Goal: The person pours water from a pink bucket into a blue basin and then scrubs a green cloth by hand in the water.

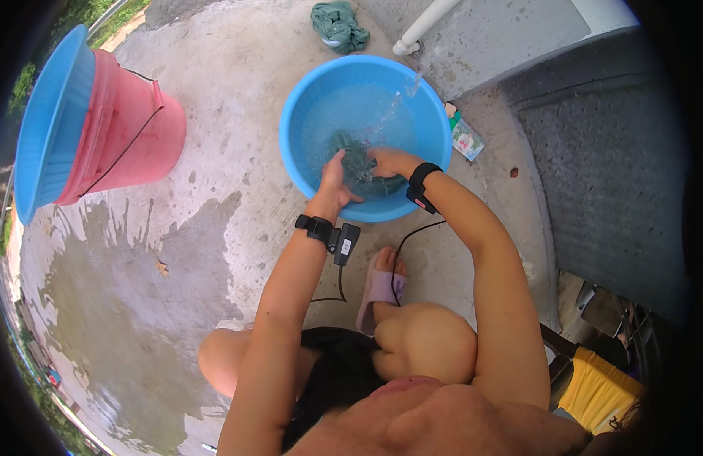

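A round blue plastic basin [294,119] holds cloudy water on the concrete ground in front of me. Dark green wet cloth [354,154] lies partly under the water between my hands. My left hand [335,182] is inside the basin's near left side, thumb up and fingers apart, beside the cloth; whether it grips any is unclear. My right hand [387,162] reaches in from the right, its fingers blurred and bent at the cloth, their tips partly hidden. Water splashes over the basin's far right part. Both wrists wear black straps with small devices.
A pink bucket [135,125] with a blue basin [49,125] against its top stands at left. Green bundled cloth [339,25] lies beyond the basin, near a white pipe [431,23]. A printed packet [467,141] sits at right. Black cables hang from the wrist devices.
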{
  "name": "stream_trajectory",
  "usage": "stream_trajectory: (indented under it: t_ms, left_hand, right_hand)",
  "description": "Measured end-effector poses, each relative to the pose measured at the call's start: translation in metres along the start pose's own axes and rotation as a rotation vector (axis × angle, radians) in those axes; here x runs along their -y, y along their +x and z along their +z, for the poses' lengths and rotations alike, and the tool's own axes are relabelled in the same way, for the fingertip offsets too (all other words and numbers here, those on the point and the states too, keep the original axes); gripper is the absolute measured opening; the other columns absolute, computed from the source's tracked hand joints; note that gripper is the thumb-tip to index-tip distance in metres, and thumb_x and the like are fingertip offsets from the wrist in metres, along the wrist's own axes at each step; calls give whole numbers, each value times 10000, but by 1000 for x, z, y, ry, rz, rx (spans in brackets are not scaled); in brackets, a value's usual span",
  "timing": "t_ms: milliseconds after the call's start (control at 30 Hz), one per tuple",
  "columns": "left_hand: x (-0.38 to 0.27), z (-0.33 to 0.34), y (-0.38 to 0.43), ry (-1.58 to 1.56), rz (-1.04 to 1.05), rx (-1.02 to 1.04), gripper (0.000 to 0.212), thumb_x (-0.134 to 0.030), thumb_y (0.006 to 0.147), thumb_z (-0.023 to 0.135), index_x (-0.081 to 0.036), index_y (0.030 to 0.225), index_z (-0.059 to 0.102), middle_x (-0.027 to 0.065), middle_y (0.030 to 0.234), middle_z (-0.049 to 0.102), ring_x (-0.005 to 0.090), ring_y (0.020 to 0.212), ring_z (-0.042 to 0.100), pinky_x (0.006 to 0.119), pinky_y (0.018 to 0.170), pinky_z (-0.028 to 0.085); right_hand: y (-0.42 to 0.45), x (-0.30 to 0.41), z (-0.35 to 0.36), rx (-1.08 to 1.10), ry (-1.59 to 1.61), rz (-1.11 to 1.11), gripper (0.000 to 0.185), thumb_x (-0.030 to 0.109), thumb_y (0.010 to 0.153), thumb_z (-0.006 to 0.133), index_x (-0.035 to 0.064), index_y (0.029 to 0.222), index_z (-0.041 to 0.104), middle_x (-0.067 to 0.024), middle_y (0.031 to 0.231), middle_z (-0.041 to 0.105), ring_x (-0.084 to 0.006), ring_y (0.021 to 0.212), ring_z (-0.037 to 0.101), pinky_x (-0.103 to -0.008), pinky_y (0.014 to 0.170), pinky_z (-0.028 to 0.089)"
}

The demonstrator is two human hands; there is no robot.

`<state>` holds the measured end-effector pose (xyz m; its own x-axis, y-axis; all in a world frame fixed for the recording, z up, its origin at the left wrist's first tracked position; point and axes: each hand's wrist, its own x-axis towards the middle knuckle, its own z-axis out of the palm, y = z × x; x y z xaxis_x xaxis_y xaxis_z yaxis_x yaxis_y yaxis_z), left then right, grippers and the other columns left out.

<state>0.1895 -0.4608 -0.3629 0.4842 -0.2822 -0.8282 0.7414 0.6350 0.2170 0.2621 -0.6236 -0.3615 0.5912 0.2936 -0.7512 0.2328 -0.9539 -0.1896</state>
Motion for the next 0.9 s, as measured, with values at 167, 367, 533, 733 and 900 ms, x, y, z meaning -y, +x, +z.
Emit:
stream_trajectory:
  t_ms: [167,367,533,733,900]
  left_hand:
    - [2,21,-25,31,-57,75,784,-624,946,393,-146,1533,189,196,1585,158,521,1403,195,804,980,208]
    - [-7,20,-30,-62,-45,260,785,-740,912,318,-122,1386,414,222,1426,418,441,1295,423,739,975,326]
    - [-12,20,-16,-169,-50,316,571,-661,929,406,-135,1067,580,134,1100,612,332,1075,581,599,875,473]
    - [10,3,3,-195,250,399,379,-415,1018,386,-95,1090,576,102,1034,631,269,921,639,413,802,556]
    - [13,32,-8,-95,211,42,333,-271,1020,434,-33,1239,511,138,1160,605,297,1016,626,491,845,541]
  right_hand:
    - [-5,10,21,-178,282,75,452,88,804,613,3,1239,525,-240,1276,556,-333,1185,550,-415,876,482]
    - [-73,74,0,-215,1147,-190,314,92,822,583,46,1121,497,-80,1048,504,-179,983,483,-316,780,434]
    - [-90,81,1,-387,1243,-340,205,158,893,558,71,1054,467,-5,974,430,-114,893,420,-295,730,417]
    - [-81,81,0,-648,742,-369,216,244,965,522,34,1011,513,-133,864,584,-301,787,583,-411,681,459]
    - [-28,27,1,-642,192,-146,263,257,986,480,11,1002,573,-280,874,613,-466,827,587,-525,719,467]
